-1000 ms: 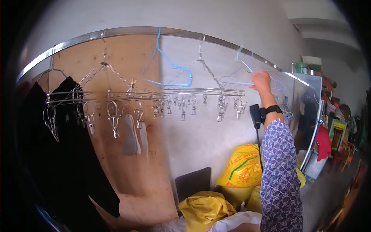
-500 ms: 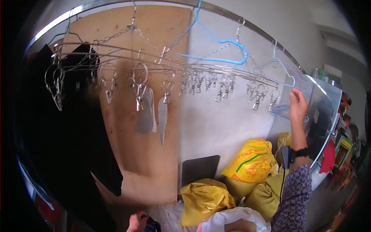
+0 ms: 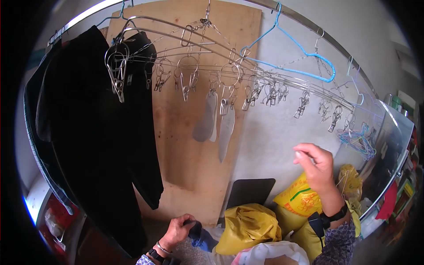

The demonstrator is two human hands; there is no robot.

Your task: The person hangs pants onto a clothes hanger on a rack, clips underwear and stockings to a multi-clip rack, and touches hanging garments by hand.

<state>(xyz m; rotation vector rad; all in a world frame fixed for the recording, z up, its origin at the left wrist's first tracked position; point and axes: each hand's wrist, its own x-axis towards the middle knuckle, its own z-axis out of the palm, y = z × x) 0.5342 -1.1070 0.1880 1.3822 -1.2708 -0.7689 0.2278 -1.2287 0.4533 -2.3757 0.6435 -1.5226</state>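
Note:
Low in the head view, my left hand [image 3: 177,230] grips a dark blue piece of cloth [image 3: 202,237], which droops to the right of the fingers. My right hand [image 3: 317,167] is raised in front of the white wall, thumb and fingers curled together with nothing visible between them. Above both hands a metal clip rack [image 3: 282,84] hangs by chains, with several metal clips dangling. Grey insoles [image 3: 205,123] are clipped to it. A blue hanger [image 3: 304,74] hangs in front of the rack.
Black trousers [image 3: 101,132] hang from the rail at left. Yellow bags [image 3: 251,227] and a white bag [image 3: 274,254] sit below, near a dark board [image 3: 251,192]. Bunched thin hangers [image 3: 360,140] hang at right, beside a glass-fronted cabinet [image 3: 388,154].
My right hand has come down and left from beside the hangers at right. My left hand has risen further into view with the cloth. The view has shifted left.

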